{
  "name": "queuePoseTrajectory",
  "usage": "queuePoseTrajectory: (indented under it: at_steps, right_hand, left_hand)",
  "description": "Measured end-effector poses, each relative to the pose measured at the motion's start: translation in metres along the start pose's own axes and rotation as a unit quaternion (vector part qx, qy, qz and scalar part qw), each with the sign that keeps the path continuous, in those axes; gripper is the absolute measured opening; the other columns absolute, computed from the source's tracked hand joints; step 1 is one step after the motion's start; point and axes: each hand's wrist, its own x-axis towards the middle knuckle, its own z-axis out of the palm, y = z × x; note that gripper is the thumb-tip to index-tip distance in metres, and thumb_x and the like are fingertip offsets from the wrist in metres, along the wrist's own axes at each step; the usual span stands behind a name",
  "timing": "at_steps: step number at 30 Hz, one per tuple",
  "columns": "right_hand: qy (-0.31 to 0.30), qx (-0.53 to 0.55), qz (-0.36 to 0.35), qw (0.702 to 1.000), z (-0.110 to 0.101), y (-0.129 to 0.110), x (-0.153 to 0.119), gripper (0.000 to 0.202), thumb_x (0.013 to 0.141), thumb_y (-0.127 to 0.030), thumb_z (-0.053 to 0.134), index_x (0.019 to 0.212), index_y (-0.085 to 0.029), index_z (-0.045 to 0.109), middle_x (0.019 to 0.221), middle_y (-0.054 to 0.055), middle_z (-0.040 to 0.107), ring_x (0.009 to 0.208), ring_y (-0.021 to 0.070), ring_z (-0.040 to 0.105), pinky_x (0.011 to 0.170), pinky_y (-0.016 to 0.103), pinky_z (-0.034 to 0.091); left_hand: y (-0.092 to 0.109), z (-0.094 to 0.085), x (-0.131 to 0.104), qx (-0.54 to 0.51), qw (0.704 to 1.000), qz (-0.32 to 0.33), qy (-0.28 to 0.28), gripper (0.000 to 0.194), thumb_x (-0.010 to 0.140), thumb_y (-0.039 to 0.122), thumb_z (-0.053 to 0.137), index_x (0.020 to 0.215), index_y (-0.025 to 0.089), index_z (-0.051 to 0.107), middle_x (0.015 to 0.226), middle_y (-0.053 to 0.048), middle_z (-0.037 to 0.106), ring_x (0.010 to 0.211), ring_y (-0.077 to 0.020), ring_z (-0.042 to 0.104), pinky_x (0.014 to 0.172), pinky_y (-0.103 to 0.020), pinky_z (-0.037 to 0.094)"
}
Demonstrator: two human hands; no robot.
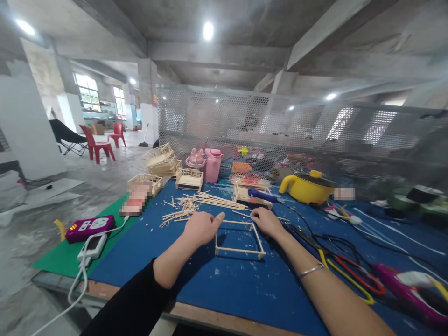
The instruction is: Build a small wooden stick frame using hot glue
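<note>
Frame (240,250) before sticks (224,201), clutter (241,167) apparently behind mesh (217,109)

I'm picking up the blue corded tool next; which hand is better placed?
Probably the right hand: it is on the near side of the blue corded tool, while the left hand is farther away, by the far left corner of the wooden frame.

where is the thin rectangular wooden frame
In the head view, the wooden frame is just right of centre over the blue mat, between the left hand and the right hand, nearer than the loose sticks.

The frame (240,251) is matt wood; the pot (311,189) glossy; the blurred screen (227,114) seemingly metal.
</note>
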Motion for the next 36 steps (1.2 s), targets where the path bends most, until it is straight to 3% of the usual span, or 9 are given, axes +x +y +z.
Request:
queuePoseTrajectory:
  at_steps: [3, 7, 12, 16, 19, 25, 30, 33, 36]
  right_hand:
    - [0.046, 0.039, 0.009, 0.998, -0.008, -0.006, -0.009, 0.019, 0.084, -0.02, 0.045, 0.086, -0.018, 0.064, 0.087, 0.009, 0.068, 0.082, 0.0227, 0.062, 0.073, 0.03, 0.041]
    - [0.101, 0.103, -0.013, 0.989, -0.033, -0.016, -0.031, 0.026, 0.091, -0.029, 0.034, 0.098, -0.02, 0.057, 0.092, 0.007, 0.067, 0.084, 0.0207, 0.06, 0.076, 0.03, 0.043]
    - [0.077, 0.178, -0.051, 0.98, -0.046, -0.022, -0.067, 0.025, 0.088, -0.037, 0.039, 0.092, -0.021, 0.058, 0.081, 0.002, 0.066, 0.073, 0.0174, 0.06, 0.069, 0.027, 0.047]
    - [0.04, 0.24, -0.073, 0.967, -0.04, -0.033, -0.089, 0.027, 0.085, -0.04, 0.048, 0.09, -0.022, 0.067, 0.09, 0.005, 0.071, 0.083, 0.0208, 0.064, 0.079, 0.033, 0.049]
    - [0.023, 0.218, -0.103, 0.97, -0.038, -0.04, -0.094, 0.027, 0.086, -0.041, 0.049, 0.089, -0.024, 0.07, 0.092, 0.004, 0.073, 0.086, 0.0216, 0.066, 0.082, 0.033, 0.048]
    - [0.1, 0.082, 0.015, 0.992, -0.039, -0.018, -0.073, 0.043, 0.094, -0.041, 0.028, 0.093, -0.021, 0.066, 0.088, 0.006, 0.072, 0.084, 0.0222, 0.064, 0.072, 0.029, 0.045]
    - [0.02, 0.013, 0.002, 1.0, -0.029, -0.01, -0.039, 0.027, 0.09, -0.036, 0.044, 0.084, -0.024, 0.068, 0.088, 0.004, 0.073, 0.086, 0.0224, 0.066, 0.068, 0.027, 0.043]
    - [-0.016, -0.017, -0.018, 1.0, -0.022, -0.012, -0.018, 0.029, 0.095, -0.038, 0.04, 0.095, -0.026, 0.067, 0.103, 0.004, 0.07, 0.099, 0.0192, 0.062, 0.078, 0.027, 0.045]
    - [-0.03, -0.061, 0.016, 0.998, -0.018, -0.002, -0.003, 0.025, 0.095, -0.034, 0.045, 0.106, -0.021, 0.063, 0.113, 0.008, 0.063, 0.1, 0.0187, 0.06, 0.085, 0.035, 0.048]
  left_hand:
    - [-0.002, 0.001, -0.004, -0.022, 0.997, -0.032, -0.072, 0.046, 0.077, 0.05, 0.052, 0.042, 0.02, 0.052, 0.046, -0.007, 0.056, 0.058, -0.0226, 0.058, 0.06, -0.03, 0.04]
    - [-0.008, 0.01, 0.0, -0.101, 0.982, -0.06, -0.151, 0.035, 0.075, 0.037, 0.056, 0.046, 0.017, 0.057, 0.041, -0.002, 0.053, 0.039, -0.0139, 0.047, 0.045, -0.026, 0.037]
    - [-0.012, 0.014, 0.008, -0.201, 0.962, -0.104, -0.153, 0.036, 0.08, 0.048, 0.052, 0.069, 0.014, 0.061, 0.052, 0.0, 0.057, 0.037, -0.0073, 0.04, 0.04, -0.021, 0.031]
    - [-0.015, 0.009, 0.006, -0.261, 0.943, -0.131, -0.158, 0.051, 0.078, 0.064, 0.048, 0.085, 0.015, 0.059, 0.07, -0.002, 0.064, 0.04, -0.0058, 0.043, 0.038, -0.019, 0.028]
    - [-0.017, 0.006, 0.001, -0.285, 0.934, -0.142, -0.163, 0.051, 0.078, 0.066, 0.046, 0.088, 0.017, 0.055, 0.079, -0.001, 0.065, 0.041, -0.0042, 0.043, 0.036, -0.017, 0.024]
    - [-0.018, 0.008, -0.011, -0.305, 0.916, -0.137, -0.222, 0.037, 0.073, 0.053, 0.061, 0.08, 0.018, 0.05, 0.066, 0.0, 0.064, 0.048, -0.0067, 0.054, 0.044, -0.016, 0.039]
    - [-0.017, 0.008, -0.015, -0.316, 0.902, -0.144, -0.255, 0.034, 0.067, 0.046, 0.066, 0.08, 0.018, 0.052, 0.063, 0.0, 0.066, 0.046, -0.0077, 0.056, 0.044, -0.017, 0.041]
    - [-0.017, 0.008, -0.015, -0.319, 0.897, -0.15, -0.265, 0.031, 0.065, 0.041, 0.067, 0.081, 0.018, 0.053, 0.063, 0.0, 0.067, 0.045, -0.0082, 0.057, 0.043, -0.017, 0.041]
    - [-0.016, 0.008, -0.014, -0.32, 0.896, -0.153, -0.269, 0.029, 0.066, 0.039, 0.066, 0.081, 0.018, 0.054, 0.062, 0.0, 0.067, 0.045, -0.0081, 0.057, 0.043, -0.017, 0.041]
